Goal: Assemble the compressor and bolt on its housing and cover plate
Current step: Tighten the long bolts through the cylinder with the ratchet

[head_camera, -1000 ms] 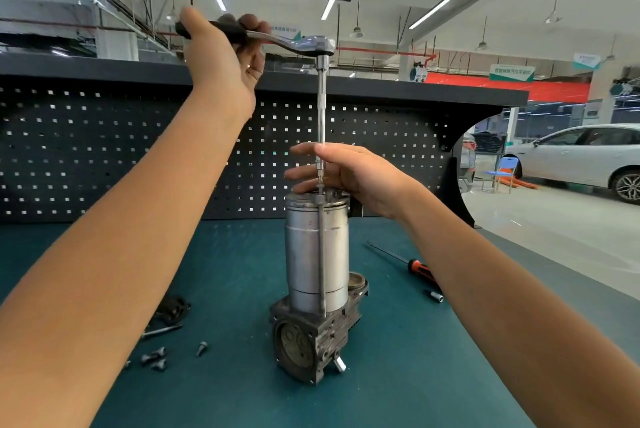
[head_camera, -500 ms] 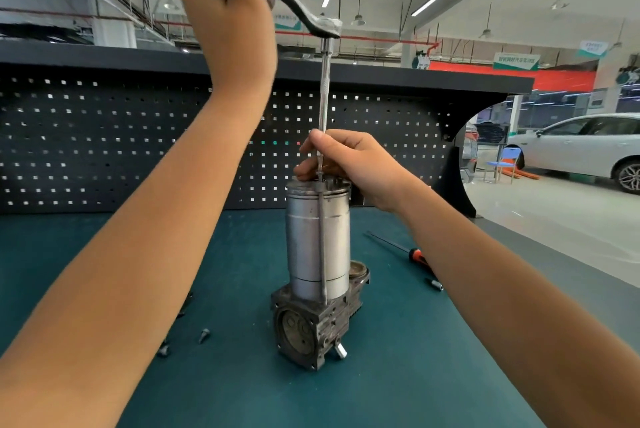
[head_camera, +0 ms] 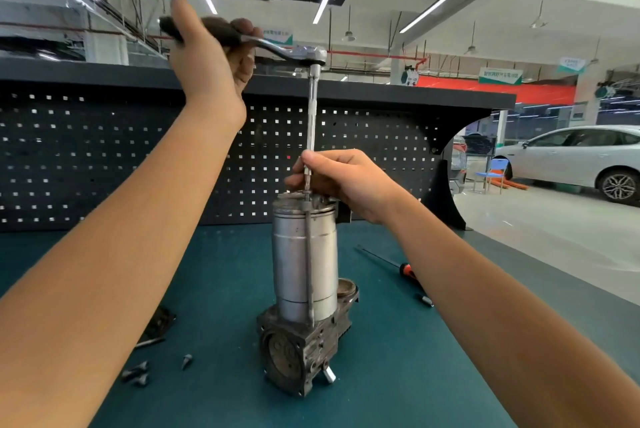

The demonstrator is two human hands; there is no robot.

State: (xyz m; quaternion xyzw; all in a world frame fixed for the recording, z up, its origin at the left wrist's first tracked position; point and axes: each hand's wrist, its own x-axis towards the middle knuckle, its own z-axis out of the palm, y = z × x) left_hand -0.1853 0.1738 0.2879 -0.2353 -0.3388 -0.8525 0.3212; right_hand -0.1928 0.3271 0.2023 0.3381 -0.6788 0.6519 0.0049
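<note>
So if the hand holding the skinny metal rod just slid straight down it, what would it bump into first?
Probably the top of the silver metal cylinder: the right hand grips the thin rod just above it, already nearly touching.

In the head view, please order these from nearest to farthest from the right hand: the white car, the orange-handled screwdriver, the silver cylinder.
From the right hand:
1. Silver cylinder, directly under the hand, at the bench centre.
2. Orange-handled screwdriver, lying on the bench, lower right.
3. White car, far right, out on the shop floor.
</note>
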